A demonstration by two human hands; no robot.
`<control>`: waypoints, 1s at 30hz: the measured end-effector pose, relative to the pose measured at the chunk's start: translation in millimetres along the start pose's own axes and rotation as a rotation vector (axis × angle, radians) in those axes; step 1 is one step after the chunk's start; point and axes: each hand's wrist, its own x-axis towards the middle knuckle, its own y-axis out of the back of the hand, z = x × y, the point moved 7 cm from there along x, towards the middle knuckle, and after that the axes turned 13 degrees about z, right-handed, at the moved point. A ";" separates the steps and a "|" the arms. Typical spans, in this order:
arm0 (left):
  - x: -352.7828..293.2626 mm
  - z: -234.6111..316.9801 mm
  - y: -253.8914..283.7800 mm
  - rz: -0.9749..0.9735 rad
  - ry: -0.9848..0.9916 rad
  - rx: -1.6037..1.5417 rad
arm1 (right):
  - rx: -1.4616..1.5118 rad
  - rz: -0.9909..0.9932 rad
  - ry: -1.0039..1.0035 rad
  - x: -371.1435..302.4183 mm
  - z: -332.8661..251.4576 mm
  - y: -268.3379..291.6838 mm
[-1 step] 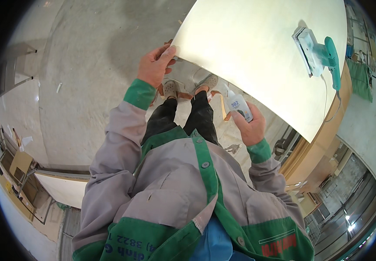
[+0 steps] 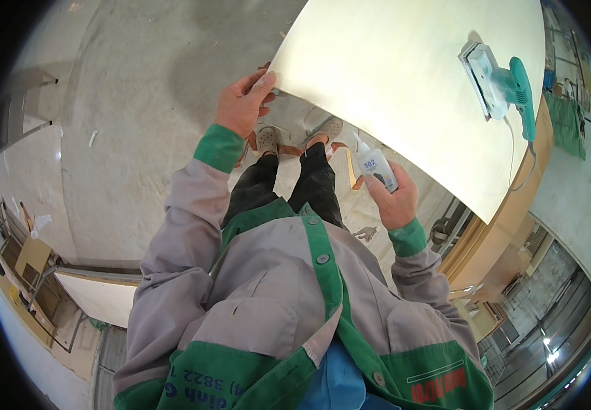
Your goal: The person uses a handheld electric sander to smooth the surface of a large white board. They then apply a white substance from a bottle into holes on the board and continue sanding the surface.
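Observation:
A large white panel (image 2: 405, 75) spans the upper right. At its near left corner, my left hand (image 2: 241, 106) is closed on the edge, with the thumb by the rim and other fingers curled below it. Whether a thin strip is also pinched there, I cannot tell. In my right hand (image 2: 399, 199) is a white glue bottle (image 2: 375, 169), its tapered nozzle pointing up and left. The bottle is held just off the panel's near edge. A teal and grey electric sander (image 2: 493, 82) lies on the panel's right part, its cord trailing over the edge.
Stacked brown boards (image 2: 493, 225) stand right of the panel. Brown strips (image 2: 351, 167) lie on the floor by my feet. A light board (image 2: 97, 297) on a frame is behind me at left. Green cloth (image 2: 565, 126) hangs at the far right.

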 end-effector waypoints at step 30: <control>2.4 -5.3 -9.6 -0.010 0.013 0.002 | -0.022 0.096 -0.074 -10.2 46.4 33.7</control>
